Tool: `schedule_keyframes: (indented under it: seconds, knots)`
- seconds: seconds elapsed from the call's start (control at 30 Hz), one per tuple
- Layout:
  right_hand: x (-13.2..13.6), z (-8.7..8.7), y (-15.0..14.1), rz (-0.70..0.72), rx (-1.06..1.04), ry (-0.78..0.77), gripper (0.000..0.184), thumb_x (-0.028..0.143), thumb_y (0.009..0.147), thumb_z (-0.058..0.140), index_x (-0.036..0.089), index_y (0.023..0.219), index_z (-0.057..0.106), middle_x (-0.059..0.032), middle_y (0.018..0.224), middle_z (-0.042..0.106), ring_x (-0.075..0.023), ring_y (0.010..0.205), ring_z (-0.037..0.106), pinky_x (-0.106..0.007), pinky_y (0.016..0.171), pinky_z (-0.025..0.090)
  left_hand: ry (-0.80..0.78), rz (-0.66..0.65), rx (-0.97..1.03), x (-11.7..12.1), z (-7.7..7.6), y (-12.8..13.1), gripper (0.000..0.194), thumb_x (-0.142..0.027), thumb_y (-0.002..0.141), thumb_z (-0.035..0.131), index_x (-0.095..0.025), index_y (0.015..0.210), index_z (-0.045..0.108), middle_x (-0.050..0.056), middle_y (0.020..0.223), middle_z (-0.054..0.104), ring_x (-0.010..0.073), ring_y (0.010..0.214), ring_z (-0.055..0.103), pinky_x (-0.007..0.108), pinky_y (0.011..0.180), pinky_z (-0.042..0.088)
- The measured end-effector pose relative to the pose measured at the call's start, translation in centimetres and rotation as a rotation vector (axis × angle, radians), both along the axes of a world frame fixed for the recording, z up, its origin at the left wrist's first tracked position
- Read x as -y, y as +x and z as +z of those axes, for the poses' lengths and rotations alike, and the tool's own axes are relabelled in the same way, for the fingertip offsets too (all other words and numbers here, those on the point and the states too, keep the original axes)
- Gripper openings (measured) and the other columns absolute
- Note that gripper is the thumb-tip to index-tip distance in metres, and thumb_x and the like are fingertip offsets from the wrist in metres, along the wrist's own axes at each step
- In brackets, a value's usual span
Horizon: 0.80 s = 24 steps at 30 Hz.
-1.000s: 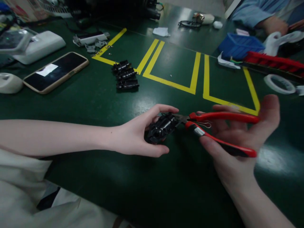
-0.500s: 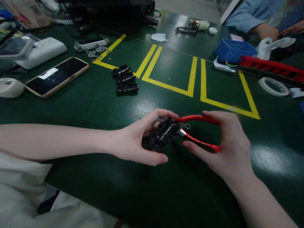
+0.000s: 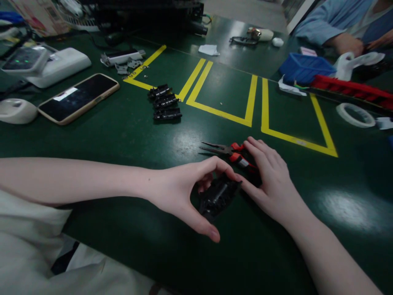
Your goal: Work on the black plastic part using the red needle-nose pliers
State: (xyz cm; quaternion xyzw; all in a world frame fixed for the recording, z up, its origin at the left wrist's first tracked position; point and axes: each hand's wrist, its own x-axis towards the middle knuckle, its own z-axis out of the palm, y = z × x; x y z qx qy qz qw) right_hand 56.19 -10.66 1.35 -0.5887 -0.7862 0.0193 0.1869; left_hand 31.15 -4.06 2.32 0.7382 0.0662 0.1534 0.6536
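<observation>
At far left a phone (image 3: 78, 98) lies on the green surface (image 3: 129, 141), its long axis slanting up to the right; below it, the surface's near edge runs diagonally beside the person's pale clothing (image 3: 33, 246). The left hand (image 3: 173, 186) is curled around a black part (image 3: 220, 197), fingers along the far side, thumb tip standing clear. The part sits in the gap between thumb and fingers, its long axis rising rightward toward the right thumb. Beyond the left hand, three black pieces (image 3: 167, 102) lie close together, with bare surface between; more bare surface spreads nearer the person. Just past the part, pliers (image 3: 226, 150) lie with slim jaws slightly parted and pointing left, red handles running right under the right hand (image 3: 272, 178). Its fingers rest over them; whether they grip cannot be told. Its thumb reaches the part's right end. Farther right, yellow tape lines (image 3: 299, 141) mark open room.
</observation>
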Motion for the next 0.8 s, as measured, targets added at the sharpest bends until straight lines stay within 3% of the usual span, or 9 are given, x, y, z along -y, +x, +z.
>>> schedule_keyframes:
  seconds: [0.13, 0.23, 0.43, 0.57, 0.8]
  knots:
    - [-0.1, 0.2, -0.3, -0.081, 0.008, 0.012, 0.056, 0.055, 0.084, 0.059, 0.020, 0.128, 0.052, -0.0169, 0.124, 0.058, -0.0359, 0.115, 0.055, -0.057, 0.095, 0.045, 0.104, -0.052, -0.029, 0.0, 0.2, 0.0, 0.082, -0.024, 0.060, 0.090, -0.019, 0.128, 0.044, 0.007, 0.117, 0.053, 0.0187, 0.093, 0.053, 0.030, 0.075, 0.051]
    - [0.0, 0.5, -0.5, -0.103, -0.005, 0.015, 0.050, 0.051, 0.083, 0.061, 0.019, 0.120, 0.056, -0.0152, 0.112, 0.059, -0.0315, 0.101, 0.059, -0.050, 0.083, 0.051, 0.154, -0.058, -0.028, 0.1, 0.2, 0.0, 0.084, -0.026, 0.062, 0.088, -0.018, 0.132, 0.043, 0.008, 0.117, 0.054, 0.0195, 0.093, 0.053, 0.031, 0.075, 0.051]
    - [0.7, 1.0, -1.0, -0.068, 0.046, 0.044, 0.037, 0.031, 0.079, 0.063, 0.020, 0.113, 0.057, -0.0123, 0.106, 0.065, -0.0314, 0.099, 0.061, -0.048, 0.081, 0.052, 0.214, 0.040, -0.013, -0.5, 0.3, -0.5, 0.081, -0.028, 0.061, 0.088, -0.019, 0.129, 0.045, 0.009, 0.120, 0.053, 0.0208, 0.095, 0.052, 0.030, 0.073, 0.049]
    - [0.8, 1.0, -0.9, -0.123, 0.089, 0.058, 0.040, 0.029, 0.076, 0.063, 0.017, 0.114, 0.056, -0.0141, 0.103, 0.064, -0.0317, 0.093, 0.062, -0.047, 0.075, 0.053, 0.260, 0.175, -0.049, -1.4, 0.7, -0.8, 0.071, -0.035, 0.062, 0.087, -0.018, 0.120, 0.049, 0.007, 0.114, 0.052, 0.0202, 0.093, 0.052, 0.031, 0.074, 0.047]
    - [0.8, 1.3, -0.7, -0.064, 0.002, 0.181, 0.044, 0.025, 0.076, 0.062, 0.018, 0.119, 0.056, -0.0147, 0.107, 0.063, -0.0319, 0.094, 0.062, -0.047, 0.075, 0.053, 0.328, 0.203, -0.103, -2.2, 1.0, -1.0, 0.073, -0.045, 0.068, 0.083, -0.019, 0.126, 0.049, 0.008, 0.117, 0.052, 0.0220, 0.097, 0.053, 0.030, 0.074, 0.047]
